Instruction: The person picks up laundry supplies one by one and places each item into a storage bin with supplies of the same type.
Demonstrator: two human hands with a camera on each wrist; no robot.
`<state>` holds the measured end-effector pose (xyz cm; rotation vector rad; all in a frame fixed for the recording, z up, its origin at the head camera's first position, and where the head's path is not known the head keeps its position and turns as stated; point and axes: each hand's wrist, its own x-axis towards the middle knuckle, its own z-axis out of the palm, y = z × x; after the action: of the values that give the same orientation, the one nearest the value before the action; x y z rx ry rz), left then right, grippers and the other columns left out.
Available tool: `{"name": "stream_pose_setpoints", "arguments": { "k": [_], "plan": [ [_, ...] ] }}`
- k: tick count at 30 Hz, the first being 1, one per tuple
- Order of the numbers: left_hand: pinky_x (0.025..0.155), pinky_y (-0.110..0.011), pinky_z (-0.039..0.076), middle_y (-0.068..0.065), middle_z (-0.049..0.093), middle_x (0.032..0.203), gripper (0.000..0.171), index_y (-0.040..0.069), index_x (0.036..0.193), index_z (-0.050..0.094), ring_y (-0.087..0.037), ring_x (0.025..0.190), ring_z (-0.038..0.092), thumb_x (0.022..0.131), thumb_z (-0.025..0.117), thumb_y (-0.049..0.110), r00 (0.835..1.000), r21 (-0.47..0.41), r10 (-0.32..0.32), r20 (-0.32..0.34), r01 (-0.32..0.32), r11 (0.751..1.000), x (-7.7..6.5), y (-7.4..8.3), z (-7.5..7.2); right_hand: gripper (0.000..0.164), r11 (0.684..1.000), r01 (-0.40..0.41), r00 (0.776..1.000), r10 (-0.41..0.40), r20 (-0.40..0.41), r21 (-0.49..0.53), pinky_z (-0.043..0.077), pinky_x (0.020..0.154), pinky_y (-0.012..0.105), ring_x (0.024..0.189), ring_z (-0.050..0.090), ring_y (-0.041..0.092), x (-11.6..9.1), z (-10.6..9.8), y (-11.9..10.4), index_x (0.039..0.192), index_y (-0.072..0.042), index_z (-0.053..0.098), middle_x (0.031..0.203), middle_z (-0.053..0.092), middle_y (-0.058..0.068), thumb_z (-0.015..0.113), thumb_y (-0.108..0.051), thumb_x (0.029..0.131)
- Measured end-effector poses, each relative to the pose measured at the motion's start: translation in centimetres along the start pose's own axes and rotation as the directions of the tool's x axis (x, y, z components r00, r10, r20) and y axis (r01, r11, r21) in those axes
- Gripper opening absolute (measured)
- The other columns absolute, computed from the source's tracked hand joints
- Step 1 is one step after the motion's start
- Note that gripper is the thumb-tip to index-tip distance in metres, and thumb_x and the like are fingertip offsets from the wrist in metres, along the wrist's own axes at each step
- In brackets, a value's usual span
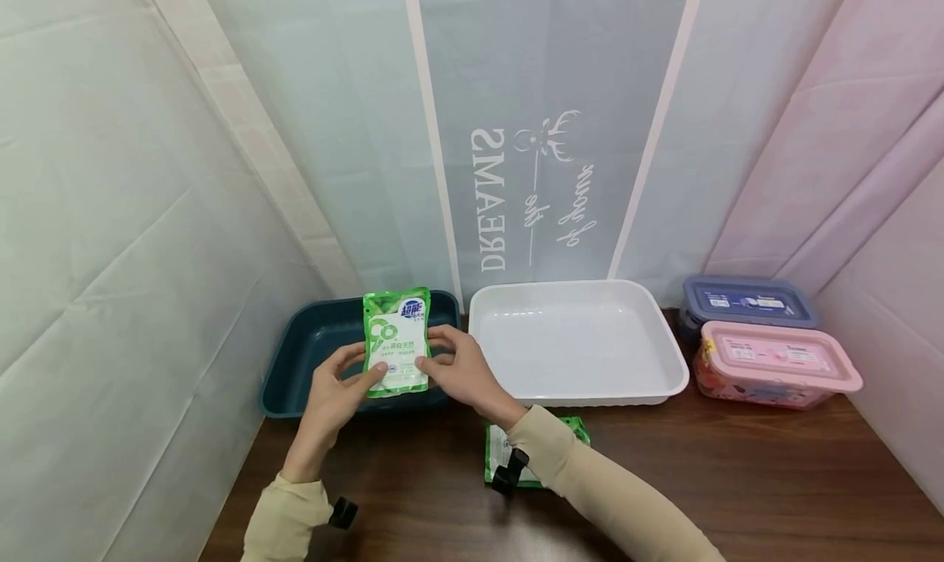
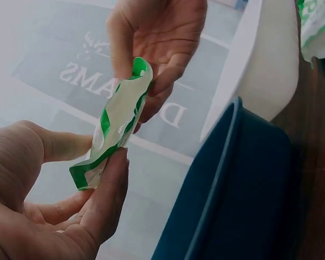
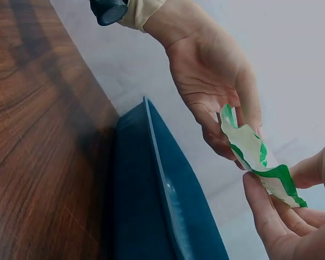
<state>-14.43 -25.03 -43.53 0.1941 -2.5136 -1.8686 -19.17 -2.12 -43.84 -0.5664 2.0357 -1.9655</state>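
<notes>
A green and white pouch [image 1: 397,342] with printed lettering is held upright above the dark teal tray [image 1: 295,357]. My left hand [image 1: 335,390] pinches its left edge, thumb on the front and fingers behind. On the opposite edge, my right hand [image 1: 465,369] pinches it the same way. Seen from below in the left wrist view, the pouch [image 2: 116,124] bulges slightly between both hands. A second green and white pouch [image 1: 496,455] lies flat on the table, partly hidden under my right forearm.
Right of the teal tray stands a white tray [image 1: 575,341]. A blue lidded box [image 1: 752,300] and a pink lidded box [image 1: 782,361] sit at the far right of the wooden table [image 1: 737,480]. A printed curtain [image 1: 546,54] hangs behind.
</notes>
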Motion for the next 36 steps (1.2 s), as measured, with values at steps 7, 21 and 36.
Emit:
{"name": "stream_pose_setpoints", "arguments": {
  "k": [7, 21, 36],
  "plan": [
    [0.080, -0.035, 0.064, -0.024, 0.051, 0.153, 0.062, 0.006, 0.155, 0.049, -0.043, 0.123, 0.070, 0.102, 0.075, 0.028, 1.000, 0.032, 0.001, -0.012, 0.000, 0.999, 0.6, -0.6, 0.1, 0.047, 1.000, -0.007, 1.000, 0.007, 0.002, -0.022, 0.066, 0.080, 0.045, 0.104, 0.077, 0.034, 0.8, 0.1, 0.9, 0.148, -0.001, 0.055, 0.139, 0.065, 0.023, 0.068, -0.009, 0.104],
    [0.079, -0.034, 0.062, -0.027, 0.052, 0.150, 0.057, 0.004, 0.153, 0.051, -0.046, 0.120, 0.070, 0.104, 0.073, 0.024, 0.999, 0.131, -0.016, -0.028, 0.020, 0.991, 2.3, -2.1, 0.5, 0.045, 0.992, -0.062, 0.997, 0.056, -0.056, -0.113, 0.064, 0.072, 0.038, 0.098, 0.077, 0.028, 2.4, 0.7, 3.0, 0.146, -0.001, 0.058, 0.133, 0.067, 0.023, 0.070, -0.010, 0.103],
    [0.077, -0.036, 0.062, -0.029, 0.053, 0.150, 0.057, 0.002, 0.154, 0.050, -0.046, 0.120, 0.070, 0.105, 0.071, 0.022, 1.000, 0.196, -0.018, -0.022, 0.022, 0.980, 3.7, -3.6, 0.6, 0.043, 0.939, -0.037, 0.998, 0.018, -0.060, -0.342, 0.063, 0.082, 0.038, 0.105, 0.075, 0.029, 3.7, 1.6, 4.9, 0.146, -0.001, 0.058, 0.133, 0.067, 0.020, 0.066, -0.012, 0.105]
  ]
}}
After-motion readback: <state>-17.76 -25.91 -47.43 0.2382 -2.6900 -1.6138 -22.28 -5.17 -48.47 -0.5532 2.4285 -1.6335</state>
